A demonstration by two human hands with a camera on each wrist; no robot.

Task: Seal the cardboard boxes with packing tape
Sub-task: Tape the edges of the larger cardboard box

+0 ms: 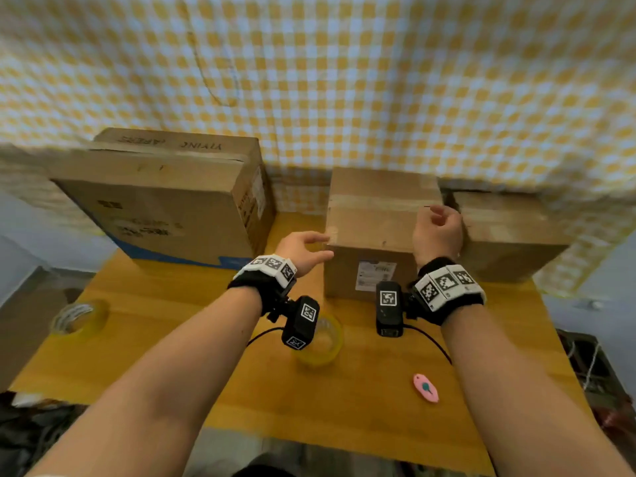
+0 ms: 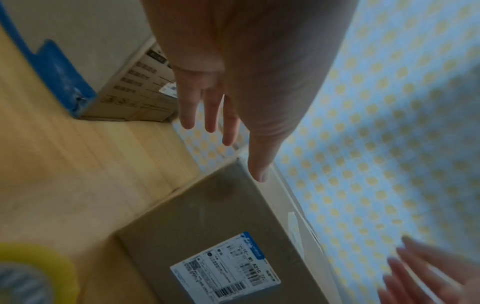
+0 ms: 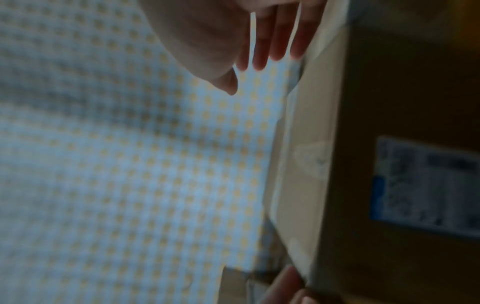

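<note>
1. The middle brown cardboard box (image 1: 375, 215) already carries a clear tape strip (image 1: 378, 202) across its top; the spread, empty left hand (image 1: 303, 249) and loosely curled, empty right hand (image 1: 437, 232) flank it.
2. The yellow-cored roll of clear packing tape (image 1: 321, 342) lies just behind the left wrist, unheld; sealing of the neighbouring boxes likely remains.

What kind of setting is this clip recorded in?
Probably a makeshift home packing station: a yellow wooden table, a yellow-and-white checked cloth backdrop, brown cardboard boxes and a yellowish packing tape roll.

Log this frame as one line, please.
stage: at middle box, top already taped | left hand: open, at its left edge | right hand: open, at its right edge | tape roll: on table
</note>
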